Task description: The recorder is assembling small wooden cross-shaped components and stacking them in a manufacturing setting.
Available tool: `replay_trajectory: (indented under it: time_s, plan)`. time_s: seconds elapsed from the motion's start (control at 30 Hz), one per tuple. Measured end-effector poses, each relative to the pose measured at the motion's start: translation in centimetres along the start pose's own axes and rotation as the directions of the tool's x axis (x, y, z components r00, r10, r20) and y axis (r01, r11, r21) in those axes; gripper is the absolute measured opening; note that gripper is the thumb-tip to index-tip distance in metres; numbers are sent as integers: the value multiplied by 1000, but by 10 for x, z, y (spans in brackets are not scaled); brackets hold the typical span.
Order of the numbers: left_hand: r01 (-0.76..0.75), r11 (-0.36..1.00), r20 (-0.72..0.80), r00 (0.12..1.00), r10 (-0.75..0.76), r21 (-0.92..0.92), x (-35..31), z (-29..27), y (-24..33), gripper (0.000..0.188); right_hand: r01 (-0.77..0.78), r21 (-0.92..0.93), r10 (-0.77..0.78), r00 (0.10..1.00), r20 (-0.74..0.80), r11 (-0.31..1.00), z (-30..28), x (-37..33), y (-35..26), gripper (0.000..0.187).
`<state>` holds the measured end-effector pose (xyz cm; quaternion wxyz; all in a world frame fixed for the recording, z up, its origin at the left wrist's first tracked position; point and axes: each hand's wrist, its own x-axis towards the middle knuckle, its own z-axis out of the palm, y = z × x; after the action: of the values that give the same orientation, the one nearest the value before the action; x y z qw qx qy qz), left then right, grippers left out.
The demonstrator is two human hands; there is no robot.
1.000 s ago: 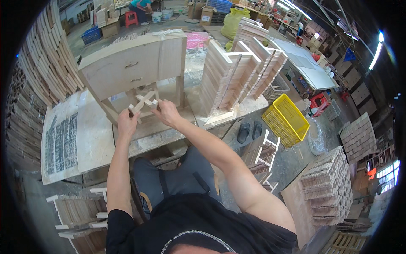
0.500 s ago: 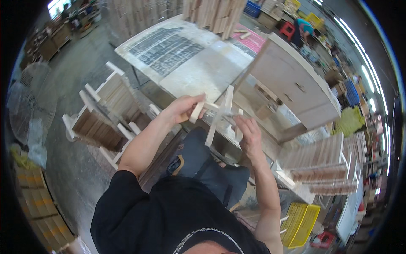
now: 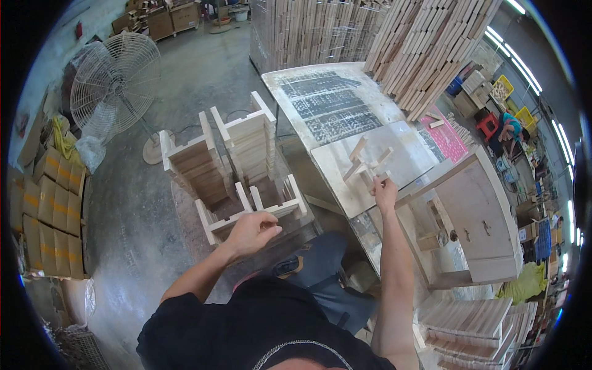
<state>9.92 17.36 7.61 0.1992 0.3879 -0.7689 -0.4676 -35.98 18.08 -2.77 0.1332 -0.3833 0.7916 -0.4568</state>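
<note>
My right hand [image 3: 385, 192] pinches the near end of a small wooden frame [image 3: 365, 166], made of pale bars joined crosswise. The frame rests on or just over the flat board [image 3: 401, 145] on the worktable. My left hand [image 3: 253, 233] is by the near edge of the stacked wooden pieces [image 3: 246, 197] on my left, its thumb apart from the fingers and nothing seen between them. Whether its underside touches the stack, I cannot tell. These pieces stand in tidy piles with pale end bars sticking up.
Right of the table stands an open wooden cabinet [image 3: 478, 216]. Tall stacks of wooden strips [image 3: 431, 49] rise behind. More stacked frames [image 3: 462, 324] lie lower right. A floor fan [image 3: 117, 83] and cardboard boxes [image 3: 52, 216] are on the left. A person [image 3: 509, 126] bends far right.
My view has swung left. The small frame went from between both hands to the tabletop, with my right hand on it. My left hand let go and moved to the stacked pieces.
</note>
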Motion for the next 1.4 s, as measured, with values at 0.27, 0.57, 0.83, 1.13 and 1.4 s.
replay_trajectory:
  time_s: [0.27, 0.57, 0.83, 1.13, 1.4]
  plan:
    - [-248, 966, 33, 968, 251, -70, 38, 53, 7, 21, 73, 1, -72, 981, -183, 997, -10, -111, -35, 33]
    - [-65, 918, 652, 685, 326, -391, 57, 205, 61, 28, -316, 197, 354, 585, -729, 928, -171, -434, 18, 20]
    - [251, 880, 901, 278, 334, -404, 23, 419, 168, 64, -82, 470, 476, 215, -853, 879, -354, -504, 146, 83]
    - [388, 905, 979, 165, 119, -176, -17, 553, 216, 85, -48, 721, 628, 535, -566, 691, -375, -467, 154, 89]
    - [387, 887, 967, 70, 244, -252, -12, 566, 212, 80, -58, 733, 650, 514, -561, 678, -375, -452, 152, 66]
